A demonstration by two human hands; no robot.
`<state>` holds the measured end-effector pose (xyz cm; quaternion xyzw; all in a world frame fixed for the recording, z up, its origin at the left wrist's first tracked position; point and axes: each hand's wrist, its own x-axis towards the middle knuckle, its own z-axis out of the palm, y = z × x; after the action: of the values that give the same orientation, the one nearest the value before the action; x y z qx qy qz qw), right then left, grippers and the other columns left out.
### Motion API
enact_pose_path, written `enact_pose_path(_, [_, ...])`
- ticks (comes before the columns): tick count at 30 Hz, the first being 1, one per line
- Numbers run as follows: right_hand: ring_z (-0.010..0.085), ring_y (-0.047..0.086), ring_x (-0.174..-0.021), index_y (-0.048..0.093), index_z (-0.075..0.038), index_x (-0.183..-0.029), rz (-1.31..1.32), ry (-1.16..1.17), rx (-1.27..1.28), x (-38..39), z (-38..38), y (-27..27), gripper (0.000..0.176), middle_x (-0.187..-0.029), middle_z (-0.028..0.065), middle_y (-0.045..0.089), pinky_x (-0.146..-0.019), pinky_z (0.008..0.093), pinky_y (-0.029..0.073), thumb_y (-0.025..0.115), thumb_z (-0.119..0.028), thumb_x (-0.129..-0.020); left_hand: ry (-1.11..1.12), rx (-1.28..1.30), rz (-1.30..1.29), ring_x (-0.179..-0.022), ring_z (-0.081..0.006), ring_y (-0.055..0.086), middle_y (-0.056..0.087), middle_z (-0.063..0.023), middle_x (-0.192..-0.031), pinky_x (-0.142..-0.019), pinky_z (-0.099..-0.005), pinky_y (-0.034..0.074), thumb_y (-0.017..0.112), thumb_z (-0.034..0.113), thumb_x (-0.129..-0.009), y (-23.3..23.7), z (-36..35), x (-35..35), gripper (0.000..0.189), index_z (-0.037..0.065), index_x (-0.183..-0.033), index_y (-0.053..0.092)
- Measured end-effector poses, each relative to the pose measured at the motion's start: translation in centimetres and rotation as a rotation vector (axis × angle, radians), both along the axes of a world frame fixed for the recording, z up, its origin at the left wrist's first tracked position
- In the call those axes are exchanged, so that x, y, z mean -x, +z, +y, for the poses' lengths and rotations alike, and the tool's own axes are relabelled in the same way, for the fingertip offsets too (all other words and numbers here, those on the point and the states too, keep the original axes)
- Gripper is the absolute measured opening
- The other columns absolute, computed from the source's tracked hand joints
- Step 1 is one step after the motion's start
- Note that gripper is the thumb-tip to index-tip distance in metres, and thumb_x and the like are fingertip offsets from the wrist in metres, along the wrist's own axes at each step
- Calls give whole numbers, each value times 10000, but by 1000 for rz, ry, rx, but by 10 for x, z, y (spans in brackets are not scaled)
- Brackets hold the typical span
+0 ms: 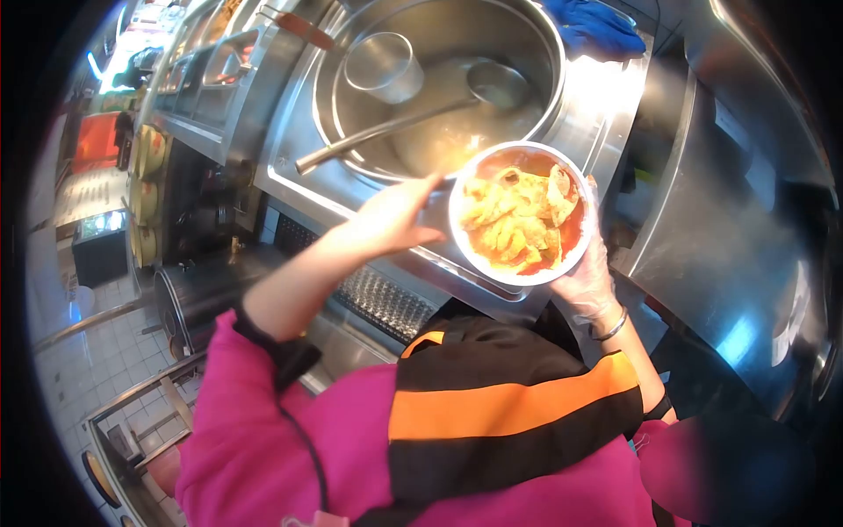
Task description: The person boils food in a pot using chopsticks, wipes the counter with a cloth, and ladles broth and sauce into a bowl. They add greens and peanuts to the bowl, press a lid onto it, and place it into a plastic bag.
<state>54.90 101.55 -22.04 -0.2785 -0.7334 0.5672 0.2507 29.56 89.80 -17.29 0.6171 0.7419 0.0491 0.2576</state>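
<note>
My right hand (587,283), in a clear plastic glove, grips a round white bowl (455,213) from its right side and below. Yellow-orange pieces of food (516,224) lie in reddish liquid inside it. To the left of the bowl is my bare left hand (402,215), its thumb and fingers apart, holding nothing. It appears slightly blurred. Beyond both hands stands a large steel pot (439,28) with liquid in it. A long-handled ladle (386,132) rests across the pot, its handle end over the near-left rim.
A cylindrical strainer (382,68) with a wooden handle (303,31) hangs inside the pot's left side. Blue cloth (593,31) lies at the back right. Steel panels (702,237) rise on the right; a dark cylindrical container (206,294) sits low on the left.
</note>
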Motion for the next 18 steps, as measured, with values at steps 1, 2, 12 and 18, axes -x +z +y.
enact_pose_path(1, [265, 262, -1268, 144, -43, -1345, 3, 26, -15, 1, 2, -1, 1013, -1394, 177, 186, -1017, 329, 264, 774, -180, -563, 122, 53, -142, -888, -240, 555, 542, -157, -930, -748, -313, 469, 741, 161, -592, 7, 5, -10, 745, 56, -1240, 391])
enact_pose_path(2, [247, 280, -1259, 147, -48, -1346, 107, 16, 244, 4, 0, -10, 1055, -1393, 152, 202, -1019, 328, 261, 800, -189, -529, 79, 16, -211, -883, -226, 555, 545, -152, -931, -748, -309, 468, 736, 146, -590, 4, 4, -13, 738, 52, -1237, 393])
enact_pose_path(12, [189, 289, -1241, 131, -94, -1361, 332, 31, 267, 5, -11, -6, 1124, -1357, 68, 278, -1022, 347, 265, 836, -149, -487, 96, -457, -935, -1153, -215, 387, 407, -131, -1226, -987, -328, 294, 795, 166, -558, -28, 15, -55, 864, 12, -1253, 306])
enact_pose_path(18, [155, 306, -1212, 168, -143, -1346, 506, 35, 424, -4, -27, 26, 1060, -1338, 33, 294, -1017, 342, 283, 830, -127, -519, 80, -338, -884, -1150, -245, 414, 388, -116, -1270, -971, -377, 337, 778, 186, -600, 7, 2, -53, 847, 53, -1280, 290])
